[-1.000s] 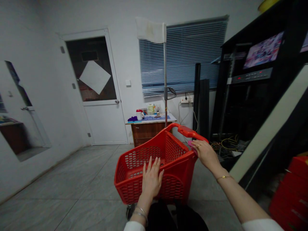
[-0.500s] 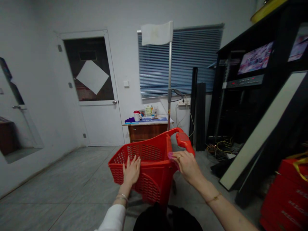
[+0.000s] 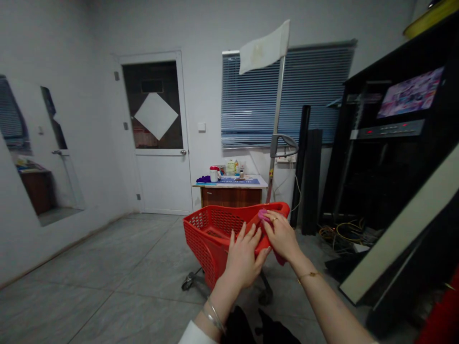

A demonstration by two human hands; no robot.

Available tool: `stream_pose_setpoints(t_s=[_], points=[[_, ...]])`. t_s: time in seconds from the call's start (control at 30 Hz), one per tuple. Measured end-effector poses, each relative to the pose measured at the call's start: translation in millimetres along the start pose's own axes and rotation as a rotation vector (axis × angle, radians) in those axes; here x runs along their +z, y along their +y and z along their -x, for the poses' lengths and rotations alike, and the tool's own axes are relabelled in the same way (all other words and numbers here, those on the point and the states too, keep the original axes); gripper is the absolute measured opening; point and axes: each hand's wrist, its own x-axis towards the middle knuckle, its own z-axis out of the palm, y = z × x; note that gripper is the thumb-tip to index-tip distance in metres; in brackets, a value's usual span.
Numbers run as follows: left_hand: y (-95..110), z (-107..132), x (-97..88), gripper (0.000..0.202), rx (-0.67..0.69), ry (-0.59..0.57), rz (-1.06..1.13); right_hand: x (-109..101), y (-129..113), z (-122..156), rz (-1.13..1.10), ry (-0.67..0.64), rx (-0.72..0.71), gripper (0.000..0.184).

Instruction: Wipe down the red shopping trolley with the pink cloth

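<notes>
A red plastic shopping cart (image 3: 208, 231) on wheels stands on the tiled floor in front of me, with a metal pole and white flag (image 3: 264, 48) rising from its far side. My left hand (image 3: 244, 260) lies flat on the cart's near rim, fingers spread. My right hand (image 3: 281, 236) is closed on a small pink cloth (image 3: 264, 216) pressed against the red handle (image 3: 278, 208) of the cart.
A wooden cabinet (image 3: 231, 193) with a jug and bottles stands under the window blinds (image 3: 287, 95). A white door (image 3: 158, 138) is at the back left. Black shelving with screens (image 3: 398, 143), a leaning board (image 3: 401, 224) and loose cables (image 3: 340, 234) fill the right side.
The cart has swung round and rolled a little away, its handle end now nearest me. My left hand moved right along the rim toward my right hand, which stays on the handle with the cloth.
</notes>
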Motion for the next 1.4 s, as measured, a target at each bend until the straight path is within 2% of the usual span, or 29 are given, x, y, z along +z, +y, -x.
stream_pose_setpoints(t_s=[0.1, 0.27, 0.37, 0.53, 0.63, 0.8, 0.93, 1.03, 1.13, 1.23, 1.4], points=[[-5.1, 2.9, -4.1, 0.053, -0.042, -0.003, -0.029, 5.8, -15.1, 9.7, 0.03, 0.007, -0.035, 0.034], [-0.6, 3.4, -5.0, 0.053, -0.258, 0.077, -0.087, 8.3, -38.3, 20.7, 0.074, 0.024, -0.084, 0.034], [-5.8, 9.1, -16.5, 0.046, -0.231, 0.069, -0.057, 3.4, -37.5, 15.5, 0.08, -0.048, -0.109, 0.033], [-30.7, 22.6, -43.0, 0.042, -0.098, -0.061, 0.032, -10.4, -22.7, -16.3, 0.035, -0.284, -0.073, 0.033], [-49.5, 27.9, -51.4, 0.041, -0.039, -0.103, 0.073, -14.3, -27.8, -21.5, 0.029, -0.365, -0.065, 0.033], [-89.5, 35.4, -61.1, 0.039, -0.004, -0.11, 0.038, -13.8, -62.3, -4.2, 0.134, -0.312, -0.076, 0.033], [-109.1, 36.7, -66.6, 0.039, -0.107, -0.078, -0.084, -5.7, -96.6, 11.4, 0.225, -0.208, -0.057, 0.033], [-103.6, 33.4, -63.6, 0.041, -0.186, -0.042, -0.187, 2.4, -116.4, 20.2, 0.223, -0.119, -0.076, 0.034], [-91.2, 30.0, -57.9, 0.042, -0.217, -0.014, -0.238, 6.9, -126.1, 25.3, 0.204, -0.098, -0.112, 0.036], [-83.2, 28.1, -54.1, 0.044, -0.266, 0.0, -0.254, 6.0, -124.9, 28.2, 0.193, -0.092, -0.137, 0.037], [-72.0, 22.0, -46.5, 0.044, -0.239, 0.023, -0.256, 1.3, -114.2, 33.4, 0.227, -0.055, -0.14, 0.038]])
